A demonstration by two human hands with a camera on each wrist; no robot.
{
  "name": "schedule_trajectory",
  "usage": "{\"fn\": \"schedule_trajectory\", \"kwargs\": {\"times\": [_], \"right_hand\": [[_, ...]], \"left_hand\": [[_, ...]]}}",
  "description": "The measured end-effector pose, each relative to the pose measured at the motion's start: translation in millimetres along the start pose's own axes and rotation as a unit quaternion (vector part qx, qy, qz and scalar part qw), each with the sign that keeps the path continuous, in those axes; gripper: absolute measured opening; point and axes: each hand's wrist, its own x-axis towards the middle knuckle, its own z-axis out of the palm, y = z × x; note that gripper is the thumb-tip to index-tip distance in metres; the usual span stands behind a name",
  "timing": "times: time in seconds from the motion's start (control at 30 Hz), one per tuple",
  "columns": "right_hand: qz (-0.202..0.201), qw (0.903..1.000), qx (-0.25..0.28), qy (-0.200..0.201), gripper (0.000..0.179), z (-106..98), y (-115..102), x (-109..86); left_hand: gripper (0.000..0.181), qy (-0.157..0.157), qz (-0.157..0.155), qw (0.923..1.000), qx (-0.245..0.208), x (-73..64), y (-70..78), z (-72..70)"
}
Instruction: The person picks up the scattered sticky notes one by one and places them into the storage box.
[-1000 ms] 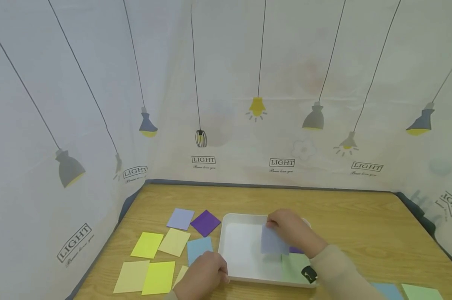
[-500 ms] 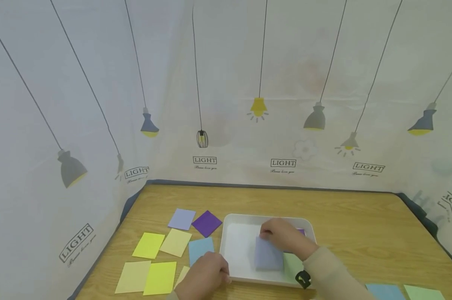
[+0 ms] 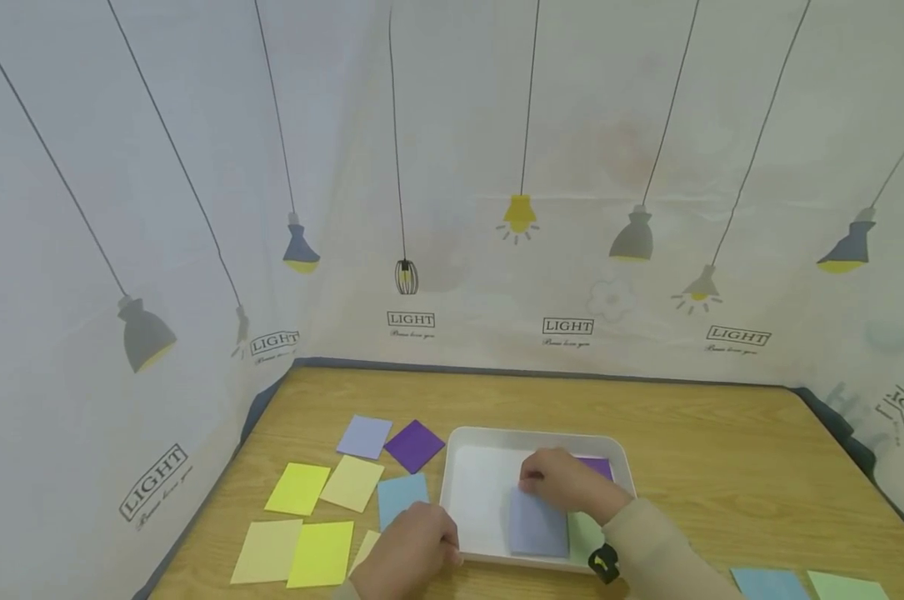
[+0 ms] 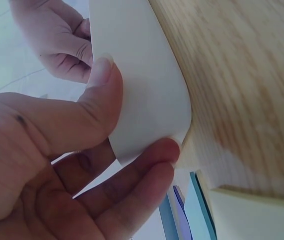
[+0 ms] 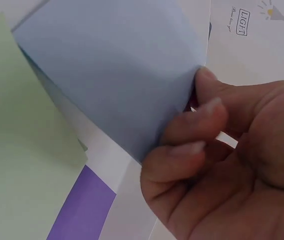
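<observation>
My left hand (image 3: 414, 542) grips the near left corner of a white tray (image 3: 474, 467); in the left wrist view, the thumb lies on the tray's outer wall (image 4: 137, 75) and the fingers curl round the corner. Over the tray, my right hand (image 3: 571, 483) pinches the far edge of a pale lavender-blue sticky note (image 3: 538, 527). Its near edge lies low at the tray's near side, left of a light green note (image 3: 586, 533). A purple note (image 3: 597, 468) shows in the tray behind my right hand, partly covered. The right wrist view has the held note (image 5: 122, 65) between thumb and fingers.
Left of the tray lie a lavender note (image 3: 365, 437), a dark purple note (image 3: 415, 446), a blue note (image 3: 402, 497) and several yellow and cream notes (image 3: 320, 554). Blue (image 3: 768, 583) and green notes (image 3: 845, 586) lie at the near right. Printed cloth walls (image 3: 466, 167) enclose the wooden table (image 3: 721, 433).
My right hand has carried the lavender-blue note leftward and down toward the tray's near edge, uncovering more of the purple and green notes. The left hand stays at the tray corner.
</observation>
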Motion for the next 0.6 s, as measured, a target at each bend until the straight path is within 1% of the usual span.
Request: {"fn": "schedule_trajectory", "kwargs": {"times": [0.13,0.3,0.4,0.47,0.6], "right_hand": [[0.01,0.9998,0.015,-0.011,0.012,0.4,-1.2,-2.2],[0.064,0.9961,0.046,-0.041,0.008,0.0,-2.5,-3.2],[0.089,0.9936,0.043,-0.055,0.008,0.2,-3.1,-2.9],[0.096,0.9927,0.041,-0.06,0.009,0.1,-3.0,-2.8],[0.082,0.9941,0.042,-0.058,0.009,-1.3,-2.3,-3.5]], "left_hand": [[0.012,0.0,-0.004,1.0,0.002,-0.1,-0.1,0.6],[0.013,-0.002,-0.006,1.0,-0.003,0.0,-0.1,0.2],[0.013,-0.003,-0.007,1.0,-0.004,0.1,-0.4,0.2],[0.013,-0.005,-0.009,0.9999,-0.005,0.4,-0.6,0.3],[0.013,-0.01,-0.017,0.9998,-0.01,1.3,-0.9,0.6]]}}
